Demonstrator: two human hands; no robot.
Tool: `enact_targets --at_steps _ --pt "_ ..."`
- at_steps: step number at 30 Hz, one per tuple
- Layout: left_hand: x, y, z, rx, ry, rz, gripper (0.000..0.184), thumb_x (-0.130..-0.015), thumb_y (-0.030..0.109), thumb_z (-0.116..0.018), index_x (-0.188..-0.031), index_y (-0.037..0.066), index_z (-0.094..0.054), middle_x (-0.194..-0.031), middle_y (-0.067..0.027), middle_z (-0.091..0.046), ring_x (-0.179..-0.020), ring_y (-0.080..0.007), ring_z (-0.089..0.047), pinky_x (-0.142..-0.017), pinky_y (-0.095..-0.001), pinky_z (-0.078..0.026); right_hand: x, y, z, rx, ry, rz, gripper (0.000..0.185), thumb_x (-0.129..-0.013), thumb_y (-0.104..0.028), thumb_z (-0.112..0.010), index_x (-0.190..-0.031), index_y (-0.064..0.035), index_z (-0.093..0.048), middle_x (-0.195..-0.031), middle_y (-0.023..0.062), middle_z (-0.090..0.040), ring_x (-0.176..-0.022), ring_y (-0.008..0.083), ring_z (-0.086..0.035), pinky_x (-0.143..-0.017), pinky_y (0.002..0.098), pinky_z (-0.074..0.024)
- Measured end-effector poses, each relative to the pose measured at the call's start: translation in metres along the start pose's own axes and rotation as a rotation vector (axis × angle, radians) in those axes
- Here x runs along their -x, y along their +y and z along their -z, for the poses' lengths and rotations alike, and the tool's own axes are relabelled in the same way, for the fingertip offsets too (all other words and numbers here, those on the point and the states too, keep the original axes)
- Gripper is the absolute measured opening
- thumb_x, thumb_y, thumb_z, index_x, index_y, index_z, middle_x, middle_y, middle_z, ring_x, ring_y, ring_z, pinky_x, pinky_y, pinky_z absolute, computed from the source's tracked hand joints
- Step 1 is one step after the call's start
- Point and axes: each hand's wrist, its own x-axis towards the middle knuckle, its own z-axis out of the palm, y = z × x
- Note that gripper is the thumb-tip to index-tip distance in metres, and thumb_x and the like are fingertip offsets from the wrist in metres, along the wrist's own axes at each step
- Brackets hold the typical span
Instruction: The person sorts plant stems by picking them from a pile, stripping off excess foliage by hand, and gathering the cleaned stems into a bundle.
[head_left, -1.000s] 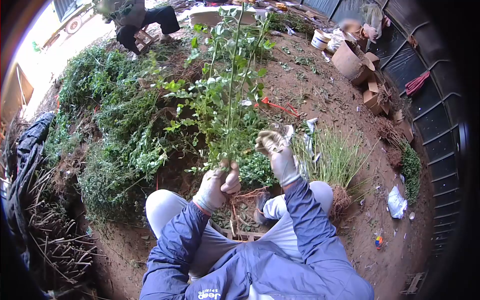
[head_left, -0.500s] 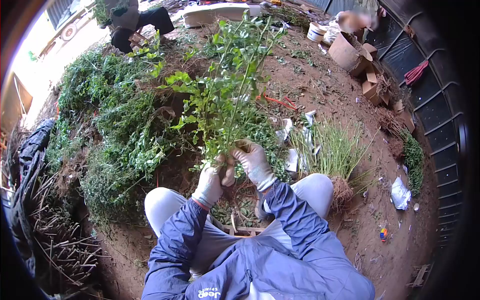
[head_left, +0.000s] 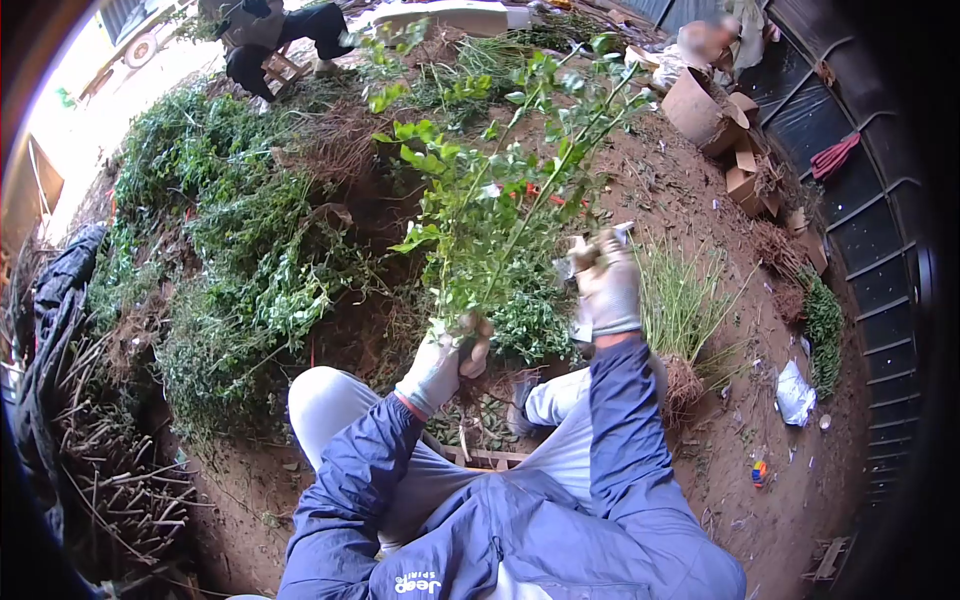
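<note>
My left hand (head_left: 440, 365), in a whitish work glove, is closed around the lower stems of a bunch of leafy green plants (head_left: 500, 220). The bunch stands up and fans out away from me, with roots (head_left: 480, 392) hanging below the hand. Off to the right of the bunch is my gloved right hand (head_left: 610, 288), its fingers curled and somewhat blurred. Whatever they hold, if anything, cannot be made out. Just right of that hand, a bundle of thin green stems (head_left: 685, 295) stands on the soil with its root ball (head_left: 682, 385) toward me.
A large heap of uprooted green plants (head_left: 240, 260) spreads on the left. Cut sticks (head_left: 130, 500) and dark cloth (head_left: 65, 280) lie at far left. Another person (head_left: 280, 40) sits at the back. Cardboard (head_left: 742, 180) and a white plastic scrap (head_left: 795, 393) lie along the right wall.
My right hand has left the stems and moved right and slightly away from me. The plant bunch in my left hand now leans more to the right.
</note>
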Motion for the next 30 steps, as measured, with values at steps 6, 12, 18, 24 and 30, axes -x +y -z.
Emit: enact_targets --at_steps 6,12,18,24,30 --pt "-0.006 0.006 0.019 0.001 0.17 -0.142 0.044 -0.108 0.043 -0.057 -0.115 -0.001 -0.062 -0.071 -0.001 -0.055 -0.054 -0.0124 -0.045 -0.055 -0.0297 -0.036 -0.011 -0.057 0.027 0.377 0.112 0.159 0.009 -0.104 -0.016 -0.067 -0.104 -0.0098 -0.072 -0.086 0.0015 -0.071 -0.072 0.0103 -0.065 -0.068 0.03 -0.0589" --pt "-0.03 -0.009 0.042 -0.179 0.255 -0.297 0.03 -0.101 0.017 -0.06 -0.125 -0.001 -0.061 -0.091 -0.0035 -0.062 -0.077 -0.0142 -0.058 -0.071 -0.0307 -0.048 0.032 -0.009 0.021 1.731 -0.2 0.328 0.036 -0.096 -0.018 -0.07 -0.127 0.0009 -0.067 -0.118 0.0196 -0.071 -0.106 0.0306 -0.07 -0.096 0.0375 -0.0543" --pt "-0.022 0.002 0.022 -0.216 0.282 -0.27 0.04 -0.088 0.002 -0.061 -0.128 0.003 -0.055 -0.102 -0.0031 -0.062 -0.086 -0.0146 -0.06 -0.082 -0.0312 -0.049 0.081 0.02 -0.065 1.276 -0.616 0.092 0.064 -0.093 -0.016 -0.075 -0.149 0.0013 -0.049 -0.137 0.0185 -0.061 -0.12 0.0287 -0.065 -0.105 0.0378 -0.0521" --pt "-0.018 0.0 0.023 -0.506 0.229 -0.277 0.054 -0.087 0.005 -0.062 -0.14 0.001 -0.05 -0.117 -0.0057 -0.063 -0.103 -0.0122 -0.059 -0.091 -0.0286 -0.05 0.07 0.068 -0.074 1.435 -0.737 0.127 0.077 -0.09 -0.024 -0.08 -0.152 0.0043 -0.045 -0.139 0.0249 -0.061 -0.125 0.0321 -0.063 -0.107 0.0366 -0.05" --pt "-0.014 -0.002 0.026 -0.575 0.234 -0.316 0.057 -0.09 0.007 -0.063 -0.145 0.0 -0.049 -0.117 -0.0065 -0.065 -0.102 -0.0119 -0.06 -0.089 -0.0264 -0.05 0.073 0.065 -0.076 1.447 -0.76 -0.037 0.028 -0.101 -0.023 -0.066 -0.118 -0.0006 -0.069 -0.101 0.0165 -0.075 -0.093 0.0249 -0.072 -0.083 0.0372 -0.0538"
